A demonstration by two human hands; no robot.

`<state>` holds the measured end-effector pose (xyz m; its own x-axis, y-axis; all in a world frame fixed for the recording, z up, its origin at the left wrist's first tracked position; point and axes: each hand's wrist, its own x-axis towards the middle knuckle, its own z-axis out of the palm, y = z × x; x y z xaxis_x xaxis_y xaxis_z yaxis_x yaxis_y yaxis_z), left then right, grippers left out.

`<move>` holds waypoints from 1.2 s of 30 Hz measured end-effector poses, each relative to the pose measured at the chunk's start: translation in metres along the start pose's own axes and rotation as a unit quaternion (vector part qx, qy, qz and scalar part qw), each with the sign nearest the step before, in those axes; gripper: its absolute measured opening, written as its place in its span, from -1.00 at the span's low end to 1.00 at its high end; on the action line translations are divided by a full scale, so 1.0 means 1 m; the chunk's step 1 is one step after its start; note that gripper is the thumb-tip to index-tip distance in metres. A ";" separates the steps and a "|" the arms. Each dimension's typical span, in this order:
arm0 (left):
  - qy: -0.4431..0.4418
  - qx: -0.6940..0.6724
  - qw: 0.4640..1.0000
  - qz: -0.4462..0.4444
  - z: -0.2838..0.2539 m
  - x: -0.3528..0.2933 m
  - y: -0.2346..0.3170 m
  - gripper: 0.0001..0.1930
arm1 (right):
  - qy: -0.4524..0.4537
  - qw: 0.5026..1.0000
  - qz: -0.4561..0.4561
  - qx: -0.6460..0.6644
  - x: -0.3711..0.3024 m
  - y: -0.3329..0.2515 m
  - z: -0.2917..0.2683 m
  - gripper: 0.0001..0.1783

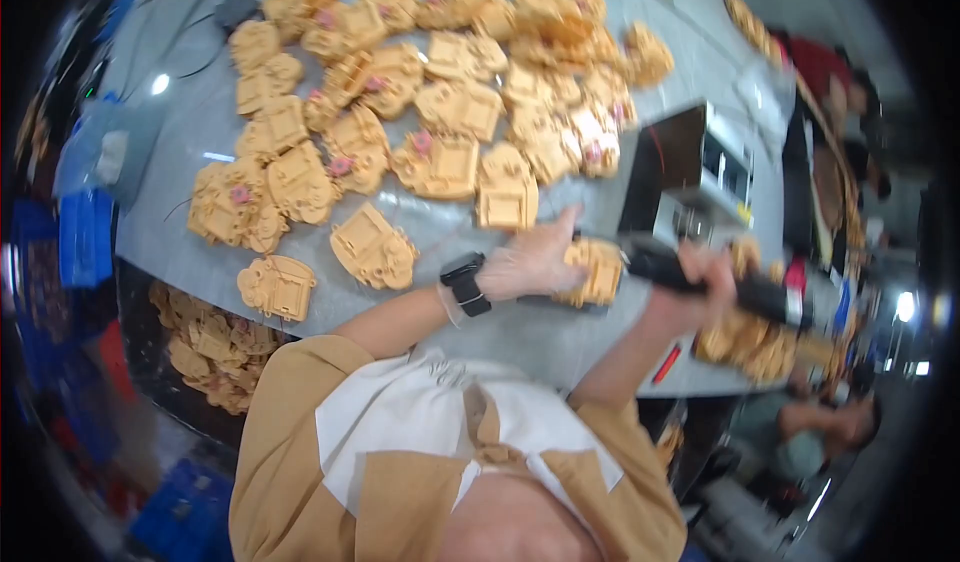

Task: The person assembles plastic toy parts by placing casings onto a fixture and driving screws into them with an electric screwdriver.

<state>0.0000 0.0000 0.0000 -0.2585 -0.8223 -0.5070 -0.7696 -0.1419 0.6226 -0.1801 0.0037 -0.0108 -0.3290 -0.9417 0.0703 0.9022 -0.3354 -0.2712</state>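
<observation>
My left hand (pixel 535 259), in a thin clear glove with a black watch at the wrist, steadies a tan molded plastic part (pixel 597 274) near the table's front edge. Its fingers rest against the part's left side, and the thumb points away from me. My right hand (pixel 708 284) is wrapped round a black electric screwdriver (pixel 665 268), which lies nearly level with its front end at the part's right side. Motion blurs this hand, and I cannot tell whether the tip touches the part. Two tan housings (pixel 374 247) (pixel 277 288) lie left of my left hand.
Many similar tan parts (pixel 460 112) cover the far grey table (pixel 420 227), some with pink pieces. A metal box with a black side (pixel 690 167) stands beyond the screwdriver. A red tool (pixel 666 363) lies at the front edge. More parts fill a dark bin (pixel 215 347) below left.
</observation>
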 end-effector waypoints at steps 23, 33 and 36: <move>0.375 0.195 0.893 -0.153 0.070 -0.176 -0.081 -0.20 | -0.137 0.938 -0.096 -0.302 -0.005 -0.224 0.016 -0.80; 0.347 0.082 0.901 0.246 0.099 -0.056 0.102 -0.38 | -0.074 0.916 -0.158 -0.362 -0.028 -0.234 0.002 -0.67; 0.296 0.182 0.894 0.283 0.120 -0.011 0.137 -0.36 | -0.083 0.912 -0.202 -0.347 -0.028 -0.242 0.004 -0.60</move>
<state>-0.1725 0.0561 0.0195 -0.3959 -0.8681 0.2995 -0.7795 0.4901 0.3901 -0.3886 0.1109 0.0564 -0.4965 -0.7557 0.4271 0.3051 -0.6126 -0.7292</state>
